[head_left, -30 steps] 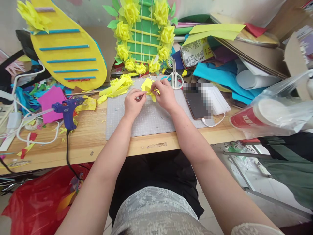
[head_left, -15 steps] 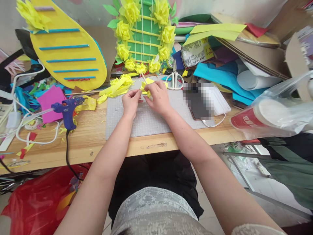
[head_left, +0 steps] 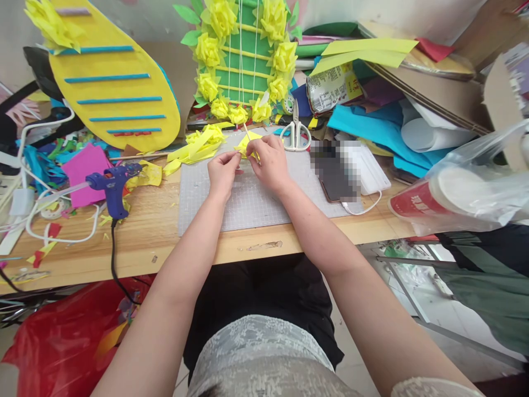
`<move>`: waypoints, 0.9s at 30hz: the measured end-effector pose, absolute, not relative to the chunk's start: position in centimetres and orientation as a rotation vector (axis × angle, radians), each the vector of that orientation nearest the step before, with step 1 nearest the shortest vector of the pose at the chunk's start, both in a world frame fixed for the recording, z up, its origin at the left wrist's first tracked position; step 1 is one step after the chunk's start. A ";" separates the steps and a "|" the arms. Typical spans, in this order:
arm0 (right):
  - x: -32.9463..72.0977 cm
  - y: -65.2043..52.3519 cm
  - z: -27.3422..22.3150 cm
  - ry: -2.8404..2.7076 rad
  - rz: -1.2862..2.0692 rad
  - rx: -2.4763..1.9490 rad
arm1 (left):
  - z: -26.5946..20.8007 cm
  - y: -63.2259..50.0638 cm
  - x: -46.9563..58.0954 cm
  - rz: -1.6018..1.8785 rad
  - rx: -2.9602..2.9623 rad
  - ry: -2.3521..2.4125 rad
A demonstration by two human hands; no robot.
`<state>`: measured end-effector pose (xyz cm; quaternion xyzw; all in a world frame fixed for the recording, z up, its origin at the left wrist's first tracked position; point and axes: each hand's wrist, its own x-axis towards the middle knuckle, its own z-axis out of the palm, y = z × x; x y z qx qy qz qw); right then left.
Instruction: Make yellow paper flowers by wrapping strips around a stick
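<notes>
1 stick (head_left: pixel 247 131) and yellow paper (head_left: pixel 242 145) in narrow pinches of left hand (head_left: pixel 222 173) and right hand (head_left: pixel 269 164), over mat (head_left: pixel 256 204)

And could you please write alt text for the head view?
A person's left hand and right hand handle yellow paper, a thin stick poking out, over a gray mat. Scissors and a phone sit right, a glue gun left.

The flat grey gridded mat (head_left: pixel 258 204) left room along its near edge. Thin yellow paper (head_left: pixel 250 138), half hidden, seemed to obstruct its far middle; white-handled metal scissors (head_left: pixel 295 125) and a black rectangular phone (head_left: pixel 334 177) blocked the right.
</notes>
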<state>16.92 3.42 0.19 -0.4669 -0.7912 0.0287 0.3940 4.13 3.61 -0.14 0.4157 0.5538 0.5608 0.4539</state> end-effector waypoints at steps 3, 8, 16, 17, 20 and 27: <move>17.0 3.4 0.2 -1.997 0.064 -1.194 | 0.0 3.4 4.2 1.399 1.011 1.375; 17.0 3.2 0.3 -1.993 0.094 -1.203 | -0.2 3.4 4.1 1.462 1.103 1.375; 17.0 3.4 0.3 -1.945 0.080 -1.215 | -1.1 3.5 3.8 1.485 1.409 1.408; 17.0 3.4 0.3 -1.942 0.092 -1.217 | -1.1 3.4 3.7 1.491 1.485 1.411; 17.0 3.4 0.3 -1.935 0.127 -1.216 | -1.0 3.2 3.7 1.494 1.690 1.447; 17.0 3.1 0.3 -1.921 0.154 -1.205 | -0.9 3.1 3.5 1.510 1.744 1.603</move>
